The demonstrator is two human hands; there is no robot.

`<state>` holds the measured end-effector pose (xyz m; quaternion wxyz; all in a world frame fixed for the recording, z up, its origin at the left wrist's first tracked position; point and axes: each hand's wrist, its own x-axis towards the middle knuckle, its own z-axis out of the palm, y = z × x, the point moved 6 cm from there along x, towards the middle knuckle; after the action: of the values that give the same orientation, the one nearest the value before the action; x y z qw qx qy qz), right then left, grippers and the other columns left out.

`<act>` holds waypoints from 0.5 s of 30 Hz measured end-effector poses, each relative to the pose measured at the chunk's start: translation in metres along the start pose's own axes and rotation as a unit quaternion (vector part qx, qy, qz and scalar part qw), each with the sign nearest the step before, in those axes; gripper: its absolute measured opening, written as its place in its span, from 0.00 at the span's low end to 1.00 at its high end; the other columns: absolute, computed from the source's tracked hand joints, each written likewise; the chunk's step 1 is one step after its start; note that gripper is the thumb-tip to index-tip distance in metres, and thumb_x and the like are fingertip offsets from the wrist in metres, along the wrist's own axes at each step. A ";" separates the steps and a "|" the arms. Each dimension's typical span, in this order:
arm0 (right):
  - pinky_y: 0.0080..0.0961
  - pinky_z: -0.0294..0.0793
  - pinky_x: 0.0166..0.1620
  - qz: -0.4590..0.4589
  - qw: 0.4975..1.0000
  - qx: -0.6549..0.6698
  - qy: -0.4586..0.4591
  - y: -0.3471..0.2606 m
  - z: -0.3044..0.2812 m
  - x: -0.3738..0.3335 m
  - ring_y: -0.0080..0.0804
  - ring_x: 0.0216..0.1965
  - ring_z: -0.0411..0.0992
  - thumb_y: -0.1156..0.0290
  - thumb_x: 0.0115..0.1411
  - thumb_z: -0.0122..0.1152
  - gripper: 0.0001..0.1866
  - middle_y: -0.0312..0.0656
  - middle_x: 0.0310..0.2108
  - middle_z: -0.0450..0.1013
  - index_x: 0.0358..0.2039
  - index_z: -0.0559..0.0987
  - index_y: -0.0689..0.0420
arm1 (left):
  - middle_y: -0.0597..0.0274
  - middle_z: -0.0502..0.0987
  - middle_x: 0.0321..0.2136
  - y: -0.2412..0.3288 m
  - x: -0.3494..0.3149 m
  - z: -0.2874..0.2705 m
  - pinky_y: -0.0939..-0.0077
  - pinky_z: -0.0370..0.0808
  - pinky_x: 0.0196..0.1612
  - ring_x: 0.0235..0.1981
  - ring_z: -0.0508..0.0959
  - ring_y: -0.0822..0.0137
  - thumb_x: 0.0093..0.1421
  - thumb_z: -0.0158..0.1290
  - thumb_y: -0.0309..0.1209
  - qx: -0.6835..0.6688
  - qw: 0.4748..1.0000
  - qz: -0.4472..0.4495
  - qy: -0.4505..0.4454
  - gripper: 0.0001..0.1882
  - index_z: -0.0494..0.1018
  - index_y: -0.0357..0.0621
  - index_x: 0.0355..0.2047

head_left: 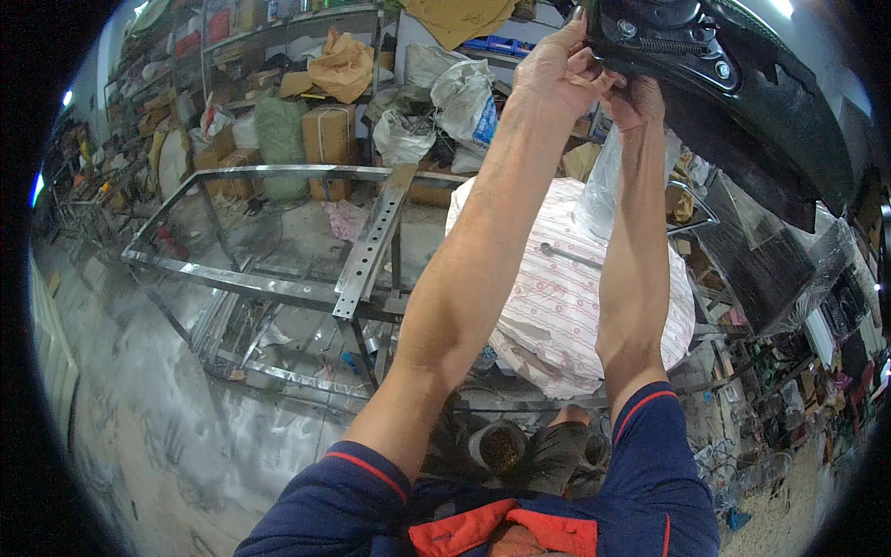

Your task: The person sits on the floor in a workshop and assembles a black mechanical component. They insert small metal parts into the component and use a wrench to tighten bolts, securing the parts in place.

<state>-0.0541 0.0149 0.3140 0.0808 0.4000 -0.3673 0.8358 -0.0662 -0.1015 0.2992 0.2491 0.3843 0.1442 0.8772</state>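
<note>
**Both your hands up at the black part, wrench lying on the cover**

So you've got both arms stretched up and forward, and the black part (pixel 770 121) fills the upper right of your view. Its near face shows a spring (pixel 668 46) lying between two bolts (pixel 722 70), one off each end.

Your left hand (pixel 557 67) is at the part's lower left edge, thumb pointing up against it and fingers curled underneath. Your right hand (pixel 639 104) is just beside it, a bit lower, fingers bent in under the same edge. The fingertips are bunched so tight together that I honestly can't tell if either hand is clamped on something small or just pressing.

Below your hands there's a rounded surface with a white cover (pixel 557 311), pink pattern all over it, wrinkled at the near edge. A wrench (pixel 568 253) lies on it between your forearms, one end hidden behind the right one. Some clear plastic (pixel 599 200) sits at the far side.

Off to your left is a bare metal frame (pixel 237 278) with a perforated bar (pixel 371 241) across it. Behind that: a green sack (pixel 281 148), a cardboard box (pixel 329 139) and packed shelves (pixel 288 19). Down by your lap there's a cup (pixel 474 449) of brassy bits.
</note>
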 end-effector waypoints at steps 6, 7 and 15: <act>0.21 0.70 0.32 0.012 0.999 0.018 -0.033 -0.007 -0.010 0.007 0.22 0.21 0.59 0.68 0.68 0.55 0.08 0.35 0.28 0.73 0.40 0.78 0.57 | 0.60 0.80 0.39 0.004 -0.005 0.005 0.62 0.81 0.39 0.40 0.78 0.61 0.66 0.58 0.37 -0.026 0.999 -0.011 0.031 0.14 0.77 0.44 0.48; 0.21 0.69 0.32 0.011 1.000 0.020 -0.019 -0.004 -0.008 0.007 0.22 0.20 0.58 0.68 0.68 0.55 0.07 0.35 0.28 0.72 0.40 0.78 0.57 | 0.60 0.80 0.39 0.006 -0.006 0.005 0.63 0.81 0.39 0.39 0.78 0.61 0.66 0.58 0.36 -0.023 0.999 -0.010 0.021 0.14 0.77 0.44 0.48; 0.19 0.67 0.29 0.009 0.999 0.045 -0.008 0.004 0.009 0.004 0.21 0.20 0.57 0.68 0.66 0.59 0.06 0.32 0.26 0.71 0.37 0.78 0.55 | 0.61 0.79 0.38 0.010 -0.008 -0.002 0.64 0.81 0.40 0.41 0.78 0.61 0.65 0.59 0.36 -0.007 1.000 -0.005 0.028 0.16 0.76 0.45 0.51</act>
<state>-0.0531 0.0051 0.3185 0.0522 0.4063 -0.3335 0.8491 -0.0667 -0.1144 0.2978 0.2520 0.3573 0.1466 0.8873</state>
